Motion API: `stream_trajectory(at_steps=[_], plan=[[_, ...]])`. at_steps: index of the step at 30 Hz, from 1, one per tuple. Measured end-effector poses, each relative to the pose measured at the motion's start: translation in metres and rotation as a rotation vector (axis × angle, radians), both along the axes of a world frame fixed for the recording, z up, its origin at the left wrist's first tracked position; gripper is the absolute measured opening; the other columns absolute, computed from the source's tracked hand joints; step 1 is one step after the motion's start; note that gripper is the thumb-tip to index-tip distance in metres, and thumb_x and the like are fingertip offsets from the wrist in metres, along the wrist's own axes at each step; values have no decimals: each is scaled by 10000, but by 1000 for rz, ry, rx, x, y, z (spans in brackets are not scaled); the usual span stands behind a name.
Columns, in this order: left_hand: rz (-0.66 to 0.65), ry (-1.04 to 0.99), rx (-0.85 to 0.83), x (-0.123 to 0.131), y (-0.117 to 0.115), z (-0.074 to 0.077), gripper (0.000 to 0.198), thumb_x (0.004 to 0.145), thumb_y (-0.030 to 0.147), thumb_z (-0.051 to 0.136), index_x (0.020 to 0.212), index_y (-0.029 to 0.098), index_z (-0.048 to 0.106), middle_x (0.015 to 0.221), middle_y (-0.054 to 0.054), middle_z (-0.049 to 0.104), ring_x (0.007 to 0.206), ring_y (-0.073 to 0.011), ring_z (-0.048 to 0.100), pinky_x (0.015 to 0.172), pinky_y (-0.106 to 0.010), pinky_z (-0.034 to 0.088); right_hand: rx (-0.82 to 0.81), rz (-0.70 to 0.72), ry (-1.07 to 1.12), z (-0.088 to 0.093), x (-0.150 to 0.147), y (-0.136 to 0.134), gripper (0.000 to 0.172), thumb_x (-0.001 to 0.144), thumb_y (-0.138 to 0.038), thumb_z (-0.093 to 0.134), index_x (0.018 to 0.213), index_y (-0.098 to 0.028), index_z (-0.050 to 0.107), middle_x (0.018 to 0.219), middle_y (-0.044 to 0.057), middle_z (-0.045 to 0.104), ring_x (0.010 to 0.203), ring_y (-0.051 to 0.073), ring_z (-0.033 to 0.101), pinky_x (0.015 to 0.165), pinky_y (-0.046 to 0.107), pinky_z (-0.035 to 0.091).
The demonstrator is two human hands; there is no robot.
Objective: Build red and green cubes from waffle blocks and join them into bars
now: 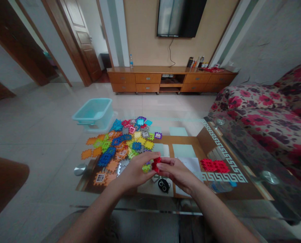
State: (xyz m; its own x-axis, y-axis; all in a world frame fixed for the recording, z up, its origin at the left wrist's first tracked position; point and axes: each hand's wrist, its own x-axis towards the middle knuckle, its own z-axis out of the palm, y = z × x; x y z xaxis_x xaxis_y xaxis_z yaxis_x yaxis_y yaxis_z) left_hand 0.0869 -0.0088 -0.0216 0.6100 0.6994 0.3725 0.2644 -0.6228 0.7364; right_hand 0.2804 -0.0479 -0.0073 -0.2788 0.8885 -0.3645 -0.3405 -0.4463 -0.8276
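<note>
Between my two hands, over the glass table, is a red interlocking plastic tile piece [155, 164], partly covered by fingers. My left hand [137, 168] pinches it from the left, thumb below and fingers above. From the right, my right hand [174, 170] grips the same piece with thumb and fingertips. To the left lies a spread pile of colourful interlocking tiles [120, 140] in blue, orange, green, yellow and grey. Two red tile assemblies [214, 165] lie side by side to the right. Below my hands is a small black round object [163, 185] with white rings.
A light blue plastic tub [94, 113] stands at the table's far left. White paper [191, 165] and a plastic bottle [222, 186] show near my right arm. The glass table [140, 204] has a front edge close to me. A flowered sofa [272, 108] flanks the right.
</note>
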Motion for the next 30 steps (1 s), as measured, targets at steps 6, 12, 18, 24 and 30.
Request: stream_trajectory(at_steps=[6,12,18,24,30], plan=[[-14,0,-9,1,-1,3,447,854,253,697,1292,266,609,1310,-86,666,1219,-243,618,1053,-450,493,4,35,10,0,1,-1,314,708,-335,861,966,-179,773,923,52,763,798,128,692,792,243,543],[-15,-10,-18,1,-1,5,446,844,240,711,1278,271,613,1300,-68,672,1208,-226,620,1046,-423,495,12,20,6,0,0,-1,292,703,-337,862,933,-177,780,894,43,760,778,127,680,772,241,540],[-26,-22,-35,1,-3,7,412,853,243,704,1256,279,626,1285,-64,675,1215,-226,612,1054,-438,485,28,18,8,-4,0,-1,270,713,-325,855,924,-174,781,892,52,755,771,119,675,764,236,528],[-12,-193,-353,1,0,2,703,737,306,826,1378,301,538,1425,-116,550,1303,-279,547,1070,-468,487,296,-93,-319,-9,2,3,284,701,-219,822,977,-215,756,938,40,758,835,170,693,823,312,550],[-40,-116,-372,-3,7,4,471,797,337,781,1243,281,642,1252,-88,643,1120,-238,640,938,-409,556,687,-46,-758,-4,9,0,452,691,-112,752,1126,-220,689,1053,45,720,954,205,676,893,369,546]])
